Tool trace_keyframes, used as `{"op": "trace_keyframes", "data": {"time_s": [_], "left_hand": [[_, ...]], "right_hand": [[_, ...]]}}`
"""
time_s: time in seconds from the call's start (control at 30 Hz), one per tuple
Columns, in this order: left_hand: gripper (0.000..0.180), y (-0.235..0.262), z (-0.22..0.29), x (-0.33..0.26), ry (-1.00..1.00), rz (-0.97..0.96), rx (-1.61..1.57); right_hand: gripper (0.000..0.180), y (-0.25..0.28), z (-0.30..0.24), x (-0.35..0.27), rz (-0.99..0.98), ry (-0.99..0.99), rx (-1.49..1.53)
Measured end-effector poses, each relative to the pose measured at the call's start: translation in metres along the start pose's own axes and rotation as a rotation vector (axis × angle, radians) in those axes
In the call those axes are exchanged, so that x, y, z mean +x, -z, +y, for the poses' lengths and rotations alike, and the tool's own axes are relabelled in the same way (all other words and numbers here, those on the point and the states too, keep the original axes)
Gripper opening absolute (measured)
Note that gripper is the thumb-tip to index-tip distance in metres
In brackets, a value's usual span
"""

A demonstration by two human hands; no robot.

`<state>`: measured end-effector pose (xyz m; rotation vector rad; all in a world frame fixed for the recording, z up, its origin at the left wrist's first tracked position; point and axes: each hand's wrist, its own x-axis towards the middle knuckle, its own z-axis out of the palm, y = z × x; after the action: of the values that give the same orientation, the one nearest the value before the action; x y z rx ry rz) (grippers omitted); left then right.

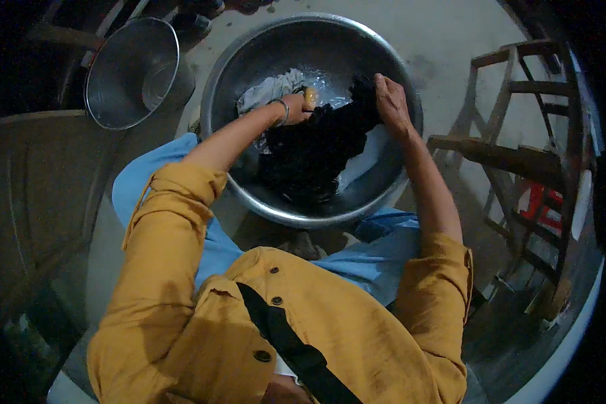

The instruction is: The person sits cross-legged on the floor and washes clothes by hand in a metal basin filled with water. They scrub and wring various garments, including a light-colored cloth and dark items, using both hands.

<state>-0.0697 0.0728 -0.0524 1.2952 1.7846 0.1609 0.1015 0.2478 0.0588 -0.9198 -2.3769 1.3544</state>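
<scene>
A large round metal basin (223, 67) stands in front of me with wet laundry inside. Across its middle stretches a black cloth (310, 155), bunched and dark, its exact kind of garment not clear. My right hand (392, 104) grips the cloth's upper right end near the basin's right wall. At the cloth's upper left edge, my left hand (295, 110) has its fingers closed on it, partly hidden. Right by those fingers is a small yellow block (311, 96), perhaps soap. A pale grey cloth (269, 91) lies beyond my left wrist. Water glints near the far side.
An empty-looking metal bucket (133, 74) is tilted at the upper left. To the right stands a wooden chair-like frame (498, 151) with a red item (539, 202) behind it. A brown wooden panel (40, 188) is at the left. My knees flank the basin.
</scene>
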Motion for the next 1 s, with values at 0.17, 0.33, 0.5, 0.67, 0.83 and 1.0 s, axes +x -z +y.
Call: {"op": "trace_keyframes", "data": {"time_s": [0.17, 0.33, 0.5, 0.67, 0.83, 1.0], "left_hand": [[0.047, 0.006, 0.067, -0.041, -0.146, 0.264, -0.628], [0.053, 0.017, 0.143, -0.078, -0.488, 0.361, -0.566], [0.057, 0.016, 0.166, -0.096, -0.226, 0.534, -0.714], [0.04, 0.017, 0.162, -0.068, -0.162, 0.479, -0.543], [0.032, 0.044, 0.147, -0.116, -0.255, 0.35, -0.763], [0.028, 0.06, 0.177, -0.143, -0.193, 0.507, -0.565]], "right_hand": [[0.036, 0.011, -0.079, -0.067, 0.223, -0.005, 0.256], [0.032, 0.013, -0.077, -0.058, 0.227, 0.099, 0.81], [0.036, 0.006, -0.049, -0.059, 0.026, 0.06, 1.02], [0.042, 0.01, -0.049, -0.065, -0.039, 0.192, 0.635], [0.052, 0.021, -0.054, -0.067, -0.431, -0.075, 0.739], [0.058, 0.022, -0.063, -0.072, -0.184, 0.106, 0.801]]}}
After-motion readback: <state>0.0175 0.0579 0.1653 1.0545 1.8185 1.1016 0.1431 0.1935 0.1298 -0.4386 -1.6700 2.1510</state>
